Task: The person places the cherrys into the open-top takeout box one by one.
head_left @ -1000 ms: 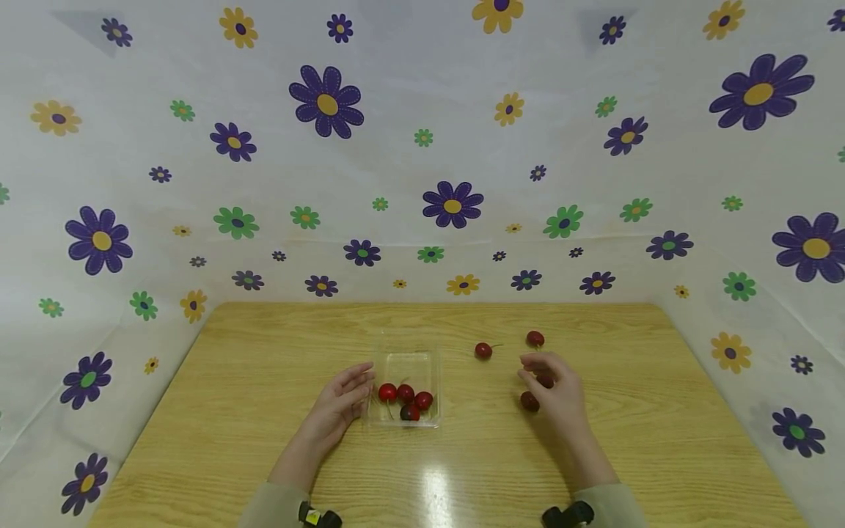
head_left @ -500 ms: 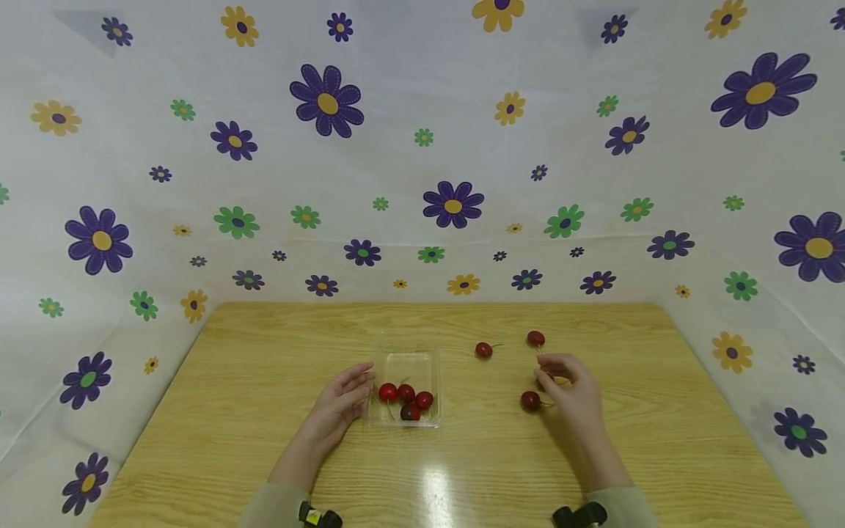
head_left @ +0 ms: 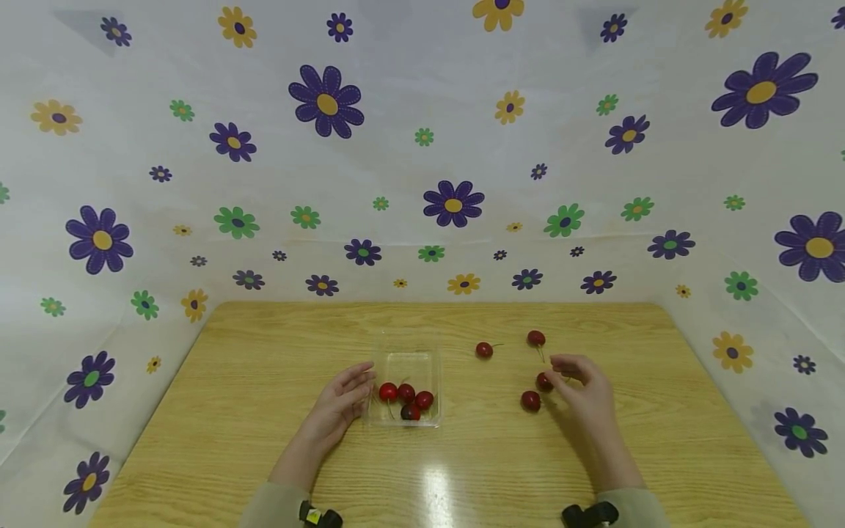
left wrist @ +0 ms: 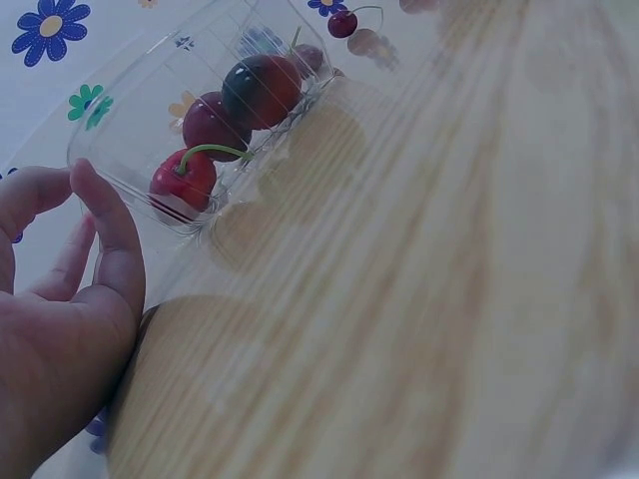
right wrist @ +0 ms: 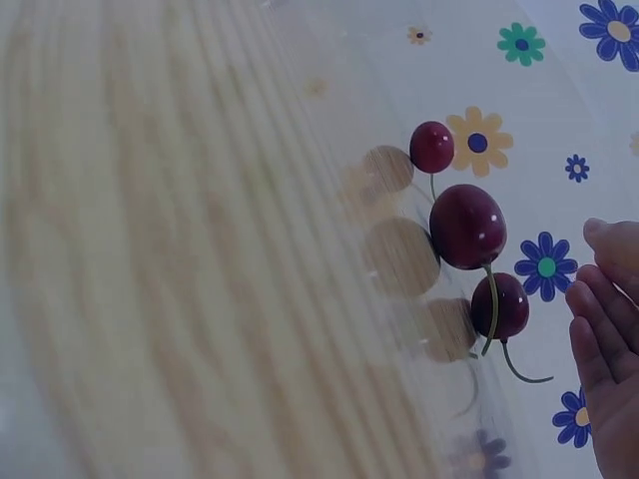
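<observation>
The right hand, fingers parted, should pinch the cherry lightly; the left hand, loosely spread, should steady the box.

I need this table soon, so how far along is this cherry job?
Apparently about half done: four cherries lie in the clear tray, with the left hand beside it. In hand, probably nothing: the right hand is close to a loose cherry. Remaining, presumably: that one plus three other cherries on the table.
</observation>
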Available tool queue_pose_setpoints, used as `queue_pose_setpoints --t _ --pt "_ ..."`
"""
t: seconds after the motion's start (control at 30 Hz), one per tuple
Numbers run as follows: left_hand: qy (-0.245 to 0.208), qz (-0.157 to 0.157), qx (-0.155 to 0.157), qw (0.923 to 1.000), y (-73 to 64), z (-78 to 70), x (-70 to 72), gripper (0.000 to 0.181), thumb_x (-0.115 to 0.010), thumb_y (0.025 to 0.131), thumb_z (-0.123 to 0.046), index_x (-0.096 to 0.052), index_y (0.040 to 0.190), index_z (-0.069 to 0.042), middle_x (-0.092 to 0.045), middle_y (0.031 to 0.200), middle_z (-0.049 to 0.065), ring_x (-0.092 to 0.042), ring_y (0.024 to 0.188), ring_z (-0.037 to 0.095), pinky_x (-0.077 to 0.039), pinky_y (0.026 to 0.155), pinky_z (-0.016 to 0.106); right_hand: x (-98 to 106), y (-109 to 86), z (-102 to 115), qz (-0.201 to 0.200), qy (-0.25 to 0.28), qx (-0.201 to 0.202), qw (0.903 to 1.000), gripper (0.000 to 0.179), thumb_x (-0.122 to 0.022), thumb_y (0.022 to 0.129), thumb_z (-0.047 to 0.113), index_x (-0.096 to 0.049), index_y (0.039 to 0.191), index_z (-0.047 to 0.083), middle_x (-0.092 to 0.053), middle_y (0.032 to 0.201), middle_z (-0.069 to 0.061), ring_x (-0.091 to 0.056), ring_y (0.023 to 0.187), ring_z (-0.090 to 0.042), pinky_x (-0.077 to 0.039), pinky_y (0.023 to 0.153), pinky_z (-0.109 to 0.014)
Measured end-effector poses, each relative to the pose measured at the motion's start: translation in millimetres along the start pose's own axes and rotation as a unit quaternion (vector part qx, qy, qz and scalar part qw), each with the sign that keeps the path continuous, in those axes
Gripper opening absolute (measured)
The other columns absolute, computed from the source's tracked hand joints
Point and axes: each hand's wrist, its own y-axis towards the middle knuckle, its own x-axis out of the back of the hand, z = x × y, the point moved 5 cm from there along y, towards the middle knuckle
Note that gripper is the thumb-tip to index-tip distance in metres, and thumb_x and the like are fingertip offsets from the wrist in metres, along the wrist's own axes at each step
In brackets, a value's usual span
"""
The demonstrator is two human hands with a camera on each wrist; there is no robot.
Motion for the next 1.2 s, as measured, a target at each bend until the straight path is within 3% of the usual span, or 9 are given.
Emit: queue_pose_setpoints --t 0.57,0.73,0.9,1.2 --pt "0.008 0.011 -0.011 0.9998 -0.2 0.1 -0.2 0.054 -0.056 0.107 0.000 -0.039 0.158 0.005 -0.061 0.130 -0.004 -0.062 0.105 0.003 -0.053 0.075 0.016 8 -1.0 -14 0.025 -0.040 -0.037 0.9982 0.031 -0.078 0.097 0.008 -0.071 0.125 -0.004 -0.071 0.128 -0.024 -0.056 0.098 0.015 -0.045 0.088 -0.001" --pt "0.007 0.000 -0.003 1.0000 -0.6 0.3 0.5 0.054 -0.056 0.107 0.001 -0.039 0.158 0.005 -0.060 0.130 -0.003 -0.062 0.104 0.003 -0.053 0.074 0.016 7 -0.7 -18 0.034 -0.043 -0.028 0.9981 0.032 -0.078 0.095 0.003 -0.070 0.125 -0.006 -0.070 0.126 -0.026 -0.056 0.096 0.018 -0.047 0.087 0.000" --pt "0.005 0.009 -0.006 0.9999 -1.4 -0.2 0.7 0.053 -0.056 0.107 0.000 -0.039 0.158 0.005 -0.061 0.130 -0.004 -0.062 0.103 0.003 -0.053 0.075 0.016 7 -2.0 -20 0.043 -0.038 -0.019 0.9982 0.034 -0.079 0.095 0.003 -0.070 0.125 -0.008 -0.070 0.126 -0.028 -0.056 0.097 0.016 -0.049 0.086 -0.001" --pt "0.012 0.007 -0.010 0.9999 -2.3 -1.5 -0.2 0.054 -0.057 0.107 -0.001 -0.039 0.157 0.005 -0.060 0.132 -0.001 -0.062 0.104 0.003 -0.053 0.076 0.016 5 -1.7 -25 0.065 -0.090 -0.030 0.9934 0.038 -0.083 0.094 0.011 -0.071 0.128 -0.002 -0.073 0.124 -0.022 -0.058 0.099 0.010 -0.044 0.087 -0.001"
